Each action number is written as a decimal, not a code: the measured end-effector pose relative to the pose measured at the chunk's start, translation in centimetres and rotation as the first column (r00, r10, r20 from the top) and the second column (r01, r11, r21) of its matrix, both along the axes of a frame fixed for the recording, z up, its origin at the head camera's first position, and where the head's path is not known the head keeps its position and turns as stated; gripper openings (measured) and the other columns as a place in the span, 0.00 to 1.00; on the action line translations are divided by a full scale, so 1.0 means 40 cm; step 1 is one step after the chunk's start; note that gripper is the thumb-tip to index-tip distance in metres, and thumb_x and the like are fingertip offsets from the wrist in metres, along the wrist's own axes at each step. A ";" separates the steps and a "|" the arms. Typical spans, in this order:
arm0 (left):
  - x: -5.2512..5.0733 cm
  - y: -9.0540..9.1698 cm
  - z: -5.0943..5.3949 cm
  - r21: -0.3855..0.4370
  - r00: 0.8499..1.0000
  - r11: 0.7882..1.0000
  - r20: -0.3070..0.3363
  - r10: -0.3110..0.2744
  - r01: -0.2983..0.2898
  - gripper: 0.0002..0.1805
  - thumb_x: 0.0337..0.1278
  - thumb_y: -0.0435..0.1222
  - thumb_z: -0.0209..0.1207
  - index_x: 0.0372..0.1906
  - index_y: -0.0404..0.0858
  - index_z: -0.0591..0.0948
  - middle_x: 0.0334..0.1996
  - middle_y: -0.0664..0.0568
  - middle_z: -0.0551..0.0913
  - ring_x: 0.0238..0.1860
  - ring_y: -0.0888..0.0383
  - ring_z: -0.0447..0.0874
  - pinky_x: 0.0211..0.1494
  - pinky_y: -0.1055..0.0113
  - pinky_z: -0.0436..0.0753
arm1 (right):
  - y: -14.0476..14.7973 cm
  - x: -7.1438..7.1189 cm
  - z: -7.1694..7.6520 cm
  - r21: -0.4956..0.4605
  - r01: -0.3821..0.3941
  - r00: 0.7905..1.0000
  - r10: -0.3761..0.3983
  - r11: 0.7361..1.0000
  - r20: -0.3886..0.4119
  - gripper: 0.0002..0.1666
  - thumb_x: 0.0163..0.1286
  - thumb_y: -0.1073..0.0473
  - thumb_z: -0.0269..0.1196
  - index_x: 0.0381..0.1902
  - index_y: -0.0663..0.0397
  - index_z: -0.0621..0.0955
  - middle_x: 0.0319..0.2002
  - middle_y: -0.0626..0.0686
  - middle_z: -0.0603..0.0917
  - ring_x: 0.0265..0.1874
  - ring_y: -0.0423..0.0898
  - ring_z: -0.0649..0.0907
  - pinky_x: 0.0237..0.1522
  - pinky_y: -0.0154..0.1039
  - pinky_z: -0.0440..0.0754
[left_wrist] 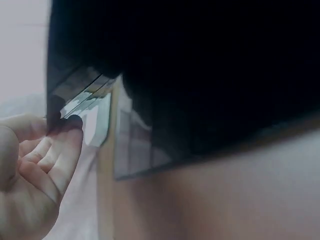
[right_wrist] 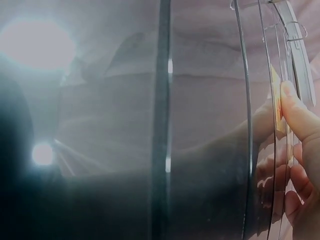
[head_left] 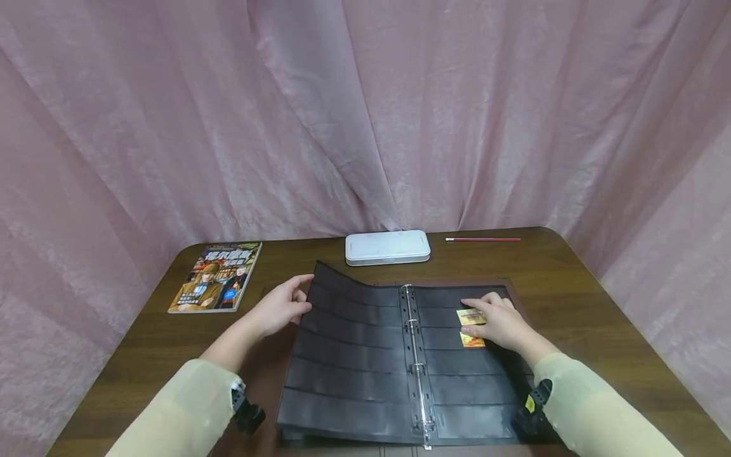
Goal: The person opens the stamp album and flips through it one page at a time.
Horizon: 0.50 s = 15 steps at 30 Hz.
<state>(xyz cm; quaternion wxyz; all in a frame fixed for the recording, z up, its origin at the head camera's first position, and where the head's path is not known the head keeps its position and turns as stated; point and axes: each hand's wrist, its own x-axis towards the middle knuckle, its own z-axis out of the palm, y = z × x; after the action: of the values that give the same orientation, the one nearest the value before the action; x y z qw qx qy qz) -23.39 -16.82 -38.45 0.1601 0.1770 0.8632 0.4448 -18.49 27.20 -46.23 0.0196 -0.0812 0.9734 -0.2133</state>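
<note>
A ring-bound album lies open on the table, with black pocket pages. My left hand (head_left: 281,306) pinches the upper outer corner of the left black page (head_left: 351,355), which is lifted and bowed; the left wrist view shows thumb and fingers (left_wrist: 67,155) at its edge. On the right page (head_left: 468,387), two small yellow-orange cards sit in neighbouring pocket rows: an upper card (head_left: 469,317) and a lower card (head_left: 473,341). My right hand (head_left: 502,322) rests over them, index finger stretched above the upper card and thumb between the two. It partly covers both cards.
Behind the album is a white tin case (head_left: 387,247). To its right lies a red pencil (head_left: 485,240). An illustrated magazine (head_left: 216,279) lies at the back left of the wooden table (head_left: 594,330). Pink curtains (head_left: 365,114) hang around the table's back and sides.
</note>
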 end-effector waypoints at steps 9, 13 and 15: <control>0.003 -0.014 -0.063 -0.199 0.998 0.980 -0.070 0.011 -0.025 0.35 0.59 0.29 0.56 0.70 0.31 0.57 0.25 0.51 0.73 0.23 0.58 0.77 0.29 0.64 0.78 | -0.002 0.005 -0.001 -0.003 0.013 1.000 -0.013 1.000 -0.009 0.43 0.53 0.37 0.67 0.63 0.51 0.73 0.49 0.60 0.71 0.46 0.56 0.69 0.43 0.55 0.70; 0.004 -0.017 -0.083 -0.264 0.992 0.963 -0.127 0.012 -0.045 0.34 0.57 0.30 0.57 0.68 0.28 0.60 0.23 0.53 0.72 0.20 0.60 0.73 0.28 0.65 0.72 | -0.005 0.009 0.001 -0.001 0.015 1.000 -0.015 1.000 -0.010 0.42 0.53 0.37 0.68 0.63 0.51 0.73 0.49 0.60 0.71 0.45 0.56 0.69 0.43 0.55 0.69; 0.005 -0.018 -0.090 -0.287 0.988 0.956 -0.154 0.010 -0.054 0.34 0.56 0.31 0.57 0.67 0.27 0.61 0.23 0.54 0.71 0.21 0.60 0.69 0.29 0.65 0.69 | -0.005 0.010 0.003 -0.001 0.017 1.000 -0.017 1.000 -0.010 0.42 0.53 0.38 0.68 0.63 0.51 0.73 0.48 0.59 0.71 0.45 0.55 0.69 0.43 0.54 0.69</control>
<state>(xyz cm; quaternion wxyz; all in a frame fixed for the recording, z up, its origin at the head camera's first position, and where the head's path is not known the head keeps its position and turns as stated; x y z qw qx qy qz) -23.18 -17.55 -42.04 0.1114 0.1706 0.9315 0.3012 -18.11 26.99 -46.11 0.0130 -0.0740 0.9740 -0.2136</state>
